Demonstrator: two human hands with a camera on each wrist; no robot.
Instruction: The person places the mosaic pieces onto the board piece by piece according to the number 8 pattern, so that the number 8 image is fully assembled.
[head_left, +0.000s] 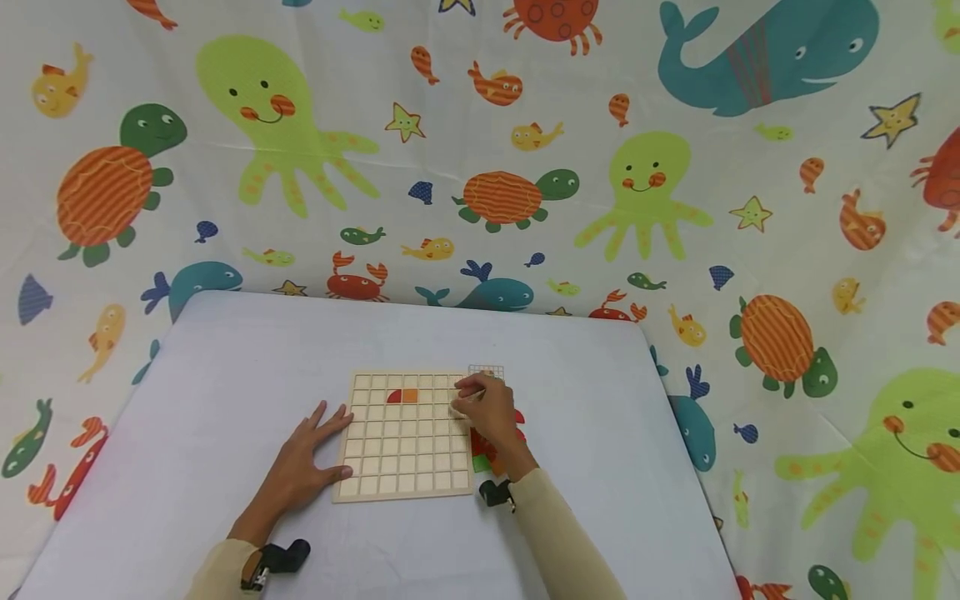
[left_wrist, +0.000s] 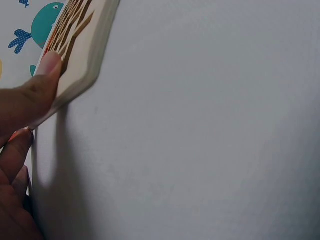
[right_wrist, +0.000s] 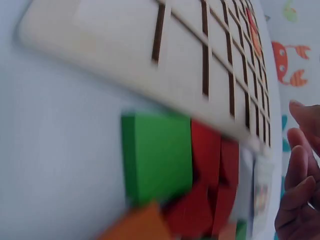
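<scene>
A pale wooden grid board (head_left: 408, 497) lies on the white table, with a red quarter-round piece (head_left: 394, 397) and an orange square piece (head_left: 410, 396) side by side in its upper cells. My left hand (head_left: 302, 463) rests at the board's left edge with fingers spread. In the left wrist view, the thumb (left_wrist: 49, 67) touches the board's edge near a corner. Over the board's right edge hovers my right hand (head_left: 489, 412), fingers loosely bent. The right wrist view shows a gap between its thumb and fingers (right_wrist: 297, 160) and nothing held there.
Loose pieces lie along the board's right side, partly under the right hand: a green block (right_wrist: 162, 155), red pieces (right_wrist: 205, 150) and an orange piece (right_wrist: 137, 225). A small gridded card (head_left: 487, 369) lies by the upper right corner. A sea-animal-print cloth (head_left: 450, 275) hangs behind the table.
</scene>
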